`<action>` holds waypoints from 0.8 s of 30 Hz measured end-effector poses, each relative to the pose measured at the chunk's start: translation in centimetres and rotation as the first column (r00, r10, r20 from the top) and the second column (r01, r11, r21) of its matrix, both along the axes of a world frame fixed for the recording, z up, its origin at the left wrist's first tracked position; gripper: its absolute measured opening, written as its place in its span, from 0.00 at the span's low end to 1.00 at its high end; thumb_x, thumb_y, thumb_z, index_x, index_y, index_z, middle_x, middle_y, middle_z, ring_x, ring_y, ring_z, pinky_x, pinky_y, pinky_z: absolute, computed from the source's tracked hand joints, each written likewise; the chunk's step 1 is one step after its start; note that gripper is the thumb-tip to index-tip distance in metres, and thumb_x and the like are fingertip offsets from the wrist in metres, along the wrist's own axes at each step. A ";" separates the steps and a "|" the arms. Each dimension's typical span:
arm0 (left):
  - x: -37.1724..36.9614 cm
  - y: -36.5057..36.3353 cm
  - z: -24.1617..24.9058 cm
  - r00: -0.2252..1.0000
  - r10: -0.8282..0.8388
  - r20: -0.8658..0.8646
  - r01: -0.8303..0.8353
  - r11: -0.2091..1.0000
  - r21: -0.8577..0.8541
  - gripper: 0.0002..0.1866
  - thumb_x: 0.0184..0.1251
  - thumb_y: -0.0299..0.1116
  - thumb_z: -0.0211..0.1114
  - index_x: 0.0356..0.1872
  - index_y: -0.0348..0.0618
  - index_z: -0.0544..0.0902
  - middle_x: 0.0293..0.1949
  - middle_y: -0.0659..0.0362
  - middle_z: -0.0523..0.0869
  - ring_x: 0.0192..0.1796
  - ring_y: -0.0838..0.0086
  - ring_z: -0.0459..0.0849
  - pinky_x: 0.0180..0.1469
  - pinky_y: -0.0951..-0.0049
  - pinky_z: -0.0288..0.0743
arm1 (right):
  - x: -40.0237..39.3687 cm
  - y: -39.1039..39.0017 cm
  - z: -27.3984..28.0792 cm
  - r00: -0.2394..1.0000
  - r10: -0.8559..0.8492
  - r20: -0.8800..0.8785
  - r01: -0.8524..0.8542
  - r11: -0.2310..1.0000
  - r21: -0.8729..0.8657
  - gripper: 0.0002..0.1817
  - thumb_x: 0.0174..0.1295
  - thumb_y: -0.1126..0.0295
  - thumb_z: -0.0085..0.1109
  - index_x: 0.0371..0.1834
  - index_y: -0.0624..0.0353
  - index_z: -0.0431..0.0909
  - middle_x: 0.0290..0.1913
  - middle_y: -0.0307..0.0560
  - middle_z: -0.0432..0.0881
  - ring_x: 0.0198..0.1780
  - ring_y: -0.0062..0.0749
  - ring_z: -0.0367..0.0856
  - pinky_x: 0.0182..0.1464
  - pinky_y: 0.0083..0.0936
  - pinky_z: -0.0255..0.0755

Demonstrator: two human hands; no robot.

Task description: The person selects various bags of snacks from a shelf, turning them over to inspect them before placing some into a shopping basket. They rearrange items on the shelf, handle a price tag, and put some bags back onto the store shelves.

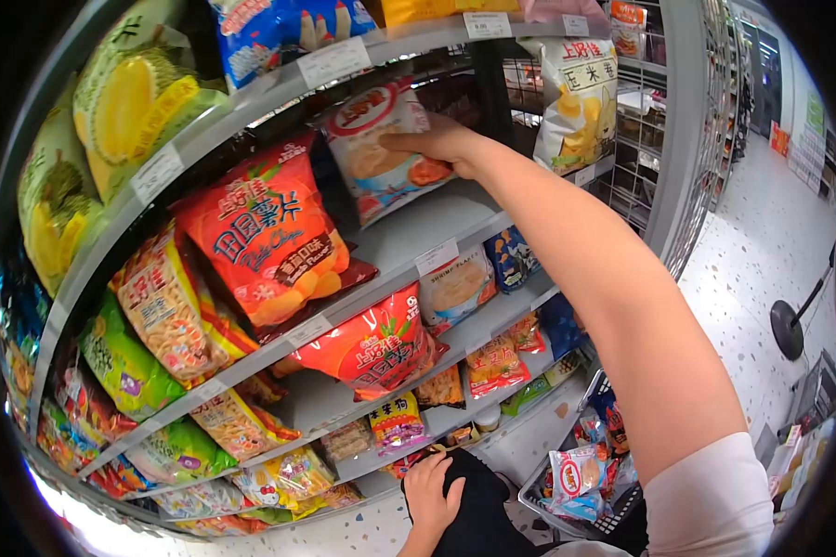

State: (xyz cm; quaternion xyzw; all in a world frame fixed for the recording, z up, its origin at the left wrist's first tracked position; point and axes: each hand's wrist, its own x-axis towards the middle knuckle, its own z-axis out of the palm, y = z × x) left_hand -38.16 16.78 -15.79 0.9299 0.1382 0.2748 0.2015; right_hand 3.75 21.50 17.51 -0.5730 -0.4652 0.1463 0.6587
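Note:
My right hand (pixel 448 150) reaches onto a shelf and grips the right side of a white and blue bag of shrimp chips (pixel 367 153). The thumb lies across the bag's front; the other fingers are hidden behind it. The bag stands tilted on the shelf, right of a red bag of potato chips (pixel 269 237). Low in view, my left hand (pixel 432 492) rests flat on my black-clothed leg (pixel 483 506), fingers stretched out and holding nothing. A similar shrimp chip bag (pixel 455 288) sits one shelf below.
A grey shelf edge with price tags (pixel 334 61) runs above my right hand. A white corn snack bag (pixel 574 107) stands to the right. On the floor, a dark basket (pixel 535 501) holds several snack bags. A black round stand base (pixel 788 330) is in the aisle.

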 end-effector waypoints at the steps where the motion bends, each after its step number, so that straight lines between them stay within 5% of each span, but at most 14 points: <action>1: 0.1 0.2 0.1 1.000 -0.002 -0.014 0.002 1.000 -0.017 0.22 0.58 0.41 0.69 0.52 0.43 0.81 0.57 0.56 0.81 0.59 0.57 0.76 0.63 0.56 0.64 | -0.6 0.5 0.2 1.000 -0.005 -0.010 0.005 1.000 -0.004 0.34 0.51 0.59 0.79 0.60 0.60 0.77 0.53 0.45 0.84 0.55 0.29 0.79 0.57 0.26 0.72; 4: 0.4 0.5 0.1 1.000 0.011 -0.020 -0.012 0.999 -0.034 0.21 0.58 0.41 0.69 0.51 0.43 0.82 0.56 0.56 0.82 0.59 0.57 0.77 0.62 0.56 0.64 | -1.2 1.8 0.3 0.996 -0.083 -0.024 0.081 0.995 -0.061 0.34 0.50 0.58 0.79 0.60 0.60 0.78 0.53 0.44 0.84 0.55 0.28 0.79 0.58 0.27 0.71; 6: 0.6 0.8 0.1 1.000 0.008 -0.016 -0.009 0.999 -0.037 0.21 0.58 0.42 0.69 0.50 0.43 0.82 0.55 0.56 0.83 0.59 0.58 0.77 0.62 0.56 0.65 | 0.0 3.2 0.2 0.995 0.095 0.029 -0.093 0.994 -0.061 0.37 0.52 0.54 0.77 0.64 0.56 0.74 0.60 0.47 0.79 0.60 0.35 0.76 0.60 0.33 0.71; 11: 0.9 0.8 0.4 0.999 0.023 -0.035 -0.024 0.998 -0.052 0.21 0.58 0.43 0.70 0.50 0.43 0.83 0.55 0.59 0.84 0.58 0.62 0.78 0.64 0.55 0.65 | 3.3 9.1 -0.4 0.996 0.081 0.031 -0.078 0.993 -0.090 0.33 0.57 0.59 0.74 0.63 0.60 0.74 0.58 0.49 0.80 0.59 0.34 0.78 0.57 0.31 0.75; 14: 1.0 0.7 0.5 0.999 0.027 -0.044 -0.029 0.998 -0.048 0.21 0.58 0.42 0.70 0.50 0.44 0.83 0.54 0.59 0.84 0.58 0.63 0.79 0.65 0.55 0.64 | 3.0 9.0 -0.5 0.998 -0.012 -0.062 0.030 0.955 0.296 0.34 0.49 0.61 0.79 0.59 0.65 0.77 0.53 0.54 0.82 0.53 0.37 0.83 0.52 0.31 0.80; 15: 1.2 0.6 0.5 0.999 0.018 -0.041 -0.020 0.998 -0.051 0.21 0.58 0.42 0.70 0.50 0.44 0.83 0.54 0.59 0.84 0.58 0.63 0.79 0.65 0.55 0.64 | 2.9 8.5 -0.3 0.998 -0.021 -0.058 0.037 0.955 0.294 0.34 0.49 0.61 0.79 0.59 0.65 0.77 0.53 0.54 0.82 0.53 0.37 0.83 0.52 0.31 0.80; 17: 1.2 0.5 0.7 1.000 0.020 -0.011 -0.021 0.999 -0.048 0.18 0.56 0.38 0.70 0.46 0.42 0.83 0.51 0.57 0.85 0.54 0.59 0.79 0.62 0.57 0.66 | 2.6 7.7 0.2 0.986 -0.143 0.084 0.145 0.989 -0.016 0.36 0.48 0.60 0.79 0.60 0.63 0.76 0.54 0.54 0.82 0.53 0.38 0.82 0.53 0.29 0.78; 20: 1.2 0.5 0.6 1.000 0.022 -0.006 -0.022 0.999 -0.040 0.17 0.56 0.38 0.69 0.45 0.42 0.83 0.49 0.57 0.86 0.54 0.59 0.79 0.62 0.56 0.66 | 1.9 6.5 0.4 0.973 -0.191 0.131 0.216 0.952 -0.216 0.36 0.46 0.58 0.79 0.59 0.62 0.78 0.52 0.52 0.83 0.53 0.37 0.82 0.51 0.32 0.78; 24: 1.3 0.7 0.6 1.000 0.017 -0.023 -0.018 0.999 -0.040 0.16 0.56 0.37 0.69 0.45 0.43 0.83 0.48 0.58 0.86 0.54 0.59 0.80 0.61 0.56 0.66 | 3.8 7.1 -0.3 0.983 -0.139 0.122 0.155 0.979 -0.132 0.23 0.62 0.63 0.66 0.57 0.61 0.76 0.47 0.46 0.82 0.46 0.31 0.81 0.44 0.27 0.79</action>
